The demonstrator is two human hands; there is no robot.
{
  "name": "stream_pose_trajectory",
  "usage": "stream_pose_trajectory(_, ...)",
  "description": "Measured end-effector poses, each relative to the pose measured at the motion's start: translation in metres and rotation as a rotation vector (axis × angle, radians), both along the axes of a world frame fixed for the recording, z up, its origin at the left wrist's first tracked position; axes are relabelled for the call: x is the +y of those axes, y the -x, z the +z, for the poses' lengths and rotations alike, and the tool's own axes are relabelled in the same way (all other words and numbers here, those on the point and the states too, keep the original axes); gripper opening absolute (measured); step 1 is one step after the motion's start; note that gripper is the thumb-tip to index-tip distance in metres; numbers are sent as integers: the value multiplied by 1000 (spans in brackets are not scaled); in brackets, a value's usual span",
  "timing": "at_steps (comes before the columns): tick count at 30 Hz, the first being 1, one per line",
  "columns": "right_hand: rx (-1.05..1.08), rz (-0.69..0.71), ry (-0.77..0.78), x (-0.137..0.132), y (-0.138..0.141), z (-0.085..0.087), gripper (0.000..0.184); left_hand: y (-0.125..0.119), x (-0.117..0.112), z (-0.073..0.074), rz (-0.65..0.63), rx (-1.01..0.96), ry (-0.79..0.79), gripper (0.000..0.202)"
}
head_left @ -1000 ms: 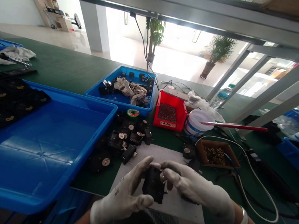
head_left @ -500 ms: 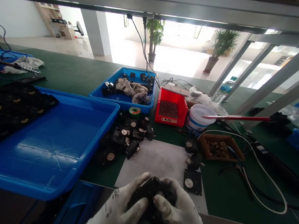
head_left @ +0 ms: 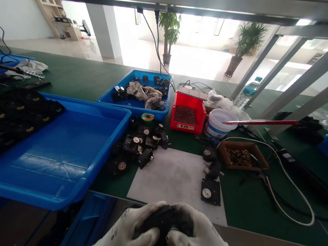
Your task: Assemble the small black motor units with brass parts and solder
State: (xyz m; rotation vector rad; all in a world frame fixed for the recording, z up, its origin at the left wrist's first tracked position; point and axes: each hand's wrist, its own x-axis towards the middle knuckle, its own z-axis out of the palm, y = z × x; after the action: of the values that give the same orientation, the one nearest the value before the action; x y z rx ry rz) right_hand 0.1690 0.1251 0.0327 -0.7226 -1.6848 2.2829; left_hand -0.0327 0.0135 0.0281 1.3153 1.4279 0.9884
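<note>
Both my hands wear white gloves and are low in the middle of the head view, below the front edge of the bench. My left hand point(head_left: 132, 233) and my right hand point(head_left: 202, 239) are closed around one black plastic part point(head_left: 164, 221), thumbs on its near side. Its far side and lower end are hidden by the gloves and dark shadow. Just beyond lies a white sheet point(head_left: 171, 177) on the green bench. A square black unit with a silver disc point(head_left: 211, 191) rests on the sheet's right side; more black units point(head_left: 136, 145) are heaped at its left.
To the left is a large blue tray point(head_left: 63, 153) with rows of black parts. A smaller blue tray point(head_left: 110, 98), a red bin point(head_left: 203, 118) of small pieces and a white tub point(head_left: 217, 127) stand behind. At right lie a cardboard box point(head_left: 228, 162) of brass-coloured parts and a white cable point(head_left: 297, 200).
The camera view has tilted slightly down, so the bench appears a little higher. Both hands, still on the black part, sit slightly lower in view.
</note>
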Motion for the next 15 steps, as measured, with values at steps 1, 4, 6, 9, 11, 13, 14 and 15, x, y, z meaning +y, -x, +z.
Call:
stream_pose_trajectory(1,-2,-11,-15,-2,-1,-2,64,-1,0,0,0,-5,0,47)
stream_pose_trajectory(4,-41,-57,-87,-8,-3,-9,58,-6,0,-1,-13,-1,7,41)
stream_pose_trajectory(6,-54,-96,-101,-11,-3,-16,55,-8,0,-5,-20,1,14,41)
stream_pose_trajectory(9,-47,-140,-73,-11,-4,-21,58,-8,-3,-19,43,-25,61,45)
stream_pose_trajectory(11,-58,-127,-89,-8,-6,-17,60,-8,-6,-32,102,-46,139,50)
stream_pose_trajectory(13,-88,-90,-152,-5,-11,-6,57,-9,-6,-42,148,-18,236,58)
stream_pose_trajectory(14,-116,-70,-195,-3,-14,0,54,-10,-4,-45,148,-10,285,63)
stream_pose_trajectory(15,-148,-51,-242,-2,-18,6,50,-12,-1,-47,131,-27,323,68)
